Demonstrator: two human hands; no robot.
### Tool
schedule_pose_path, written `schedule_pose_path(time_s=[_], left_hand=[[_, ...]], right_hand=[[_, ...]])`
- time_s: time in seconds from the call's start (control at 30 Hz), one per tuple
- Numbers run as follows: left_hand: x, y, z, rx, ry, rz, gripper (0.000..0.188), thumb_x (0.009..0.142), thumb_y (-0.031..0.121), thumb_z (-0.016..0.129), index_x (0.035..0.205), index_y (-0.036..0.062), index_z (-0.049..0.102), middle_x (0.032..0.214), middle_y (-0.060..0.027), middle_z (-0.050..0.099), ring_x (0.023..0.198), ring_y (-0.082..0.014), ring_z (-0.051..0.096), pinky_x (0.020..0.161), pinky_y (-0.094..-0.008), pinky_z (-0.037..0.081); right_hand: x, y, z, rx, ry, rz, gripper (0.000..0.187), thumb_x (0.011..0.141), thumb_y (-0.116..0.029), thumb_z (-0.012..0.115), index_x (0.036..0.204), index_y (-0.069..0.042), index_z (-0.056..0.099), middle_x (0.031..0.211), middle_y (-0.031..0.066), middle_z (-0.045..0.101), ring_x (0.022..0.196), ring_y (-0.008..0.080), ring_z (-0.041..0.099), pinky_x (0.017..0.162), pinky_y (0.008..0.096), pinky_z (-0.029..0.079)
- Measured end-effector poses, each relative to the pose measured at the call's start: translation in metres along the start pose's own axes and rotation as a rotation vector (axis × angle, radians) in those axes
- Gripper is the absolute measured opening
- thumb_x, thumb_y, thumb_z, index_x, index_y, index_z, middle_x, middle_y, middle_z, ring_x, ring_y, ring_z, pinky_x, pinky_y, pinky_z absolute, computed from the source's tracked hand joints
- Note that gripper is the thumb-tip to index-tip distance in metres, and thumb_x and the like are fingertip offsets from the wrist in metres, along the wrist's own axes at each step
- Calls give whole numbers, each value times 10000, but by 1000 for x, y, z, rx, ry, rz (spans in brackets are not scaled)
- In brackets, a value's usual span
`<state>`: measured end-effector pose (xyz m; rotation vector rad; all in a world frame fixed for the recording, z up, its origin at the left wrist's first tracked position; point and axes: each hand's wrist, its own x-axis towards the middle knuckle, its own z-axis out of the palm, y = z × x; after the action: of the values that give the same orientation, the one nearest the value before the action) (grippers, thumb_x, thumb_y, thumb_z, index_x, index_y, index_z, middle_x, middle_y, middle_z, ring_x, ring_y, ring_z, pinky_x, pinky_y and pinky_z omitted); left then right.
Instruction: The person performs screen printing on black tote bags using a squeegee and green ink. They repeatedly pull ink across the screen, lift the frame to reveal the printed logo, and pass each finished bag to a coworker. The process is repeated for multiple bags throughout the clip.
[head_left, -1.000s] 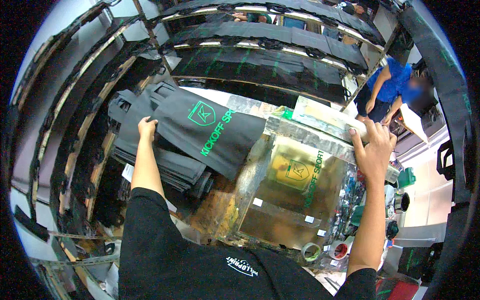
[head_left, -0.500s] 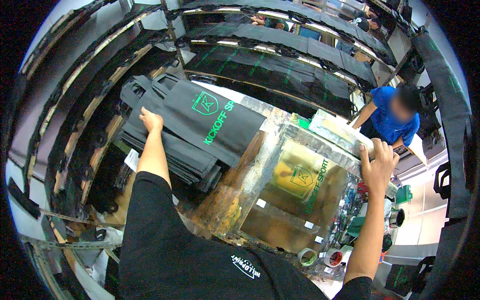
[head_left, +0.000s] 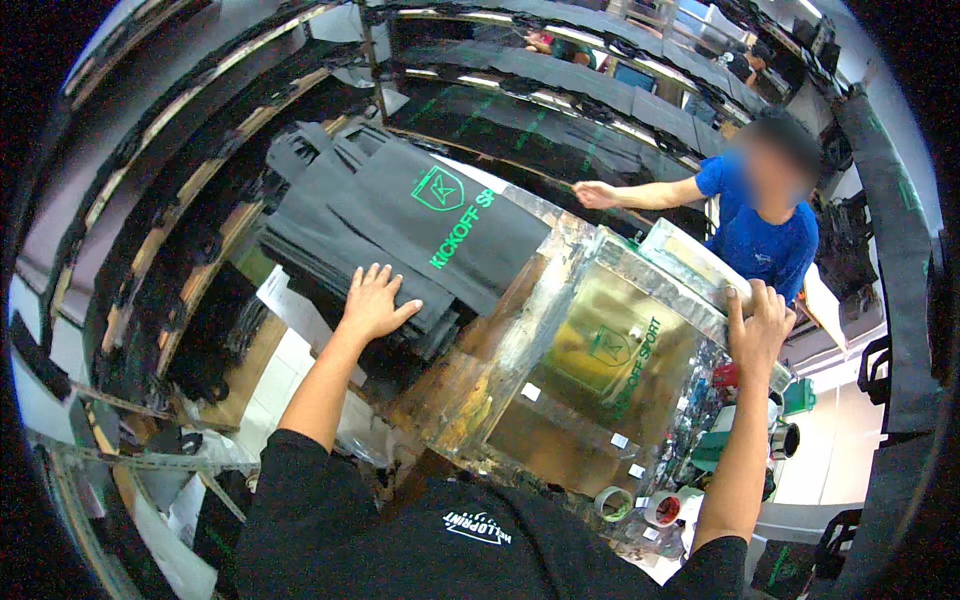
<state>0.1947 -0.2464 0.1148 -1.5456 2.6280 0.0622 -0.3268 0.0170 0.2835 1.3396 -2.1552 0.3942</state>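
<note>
Several bags (head_left: 400, 215) lie flat left of the frame (head_left: 515, 345), seemingly for easy reach, left hand (head_left: 372, 307) splayed by their near edge (contact unclear), right hand (head_left: 762, 326) clamped on the end of the squeegee (head_left: 690, 255), seemingly steadying it along the frame's far edge.

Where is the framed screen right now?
In the head view, the framed screen lies right of centre, between the dark bags on its left and the right hand at its upper right.
</note>
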Motion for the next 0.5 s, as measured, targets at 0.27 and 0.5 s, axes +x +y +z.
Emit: schedule_pose_path(time_s=[0.27,0.5], left_hand=[[-1,-2,11,47,-45,7,866,985,724,442,1535,61,530,1650,-187,417,1557,-352,333,1286,-539,180],[0,-8,17,39,-49,11,825,988,686,476,1513,54,553,1636,-192,434,1544,-349,358,1276,-556,208]], right_hand=[[-4,14,11,-32,43,-33,458,988,-479,636,1217,-86,690,1069,116,693,1079,312,628,954,500,384],[-6,6,2,-7,-5,-1,507,970,-497,657,1275,-94,689,1017,115,685,1032,322,638,974,523,390]])
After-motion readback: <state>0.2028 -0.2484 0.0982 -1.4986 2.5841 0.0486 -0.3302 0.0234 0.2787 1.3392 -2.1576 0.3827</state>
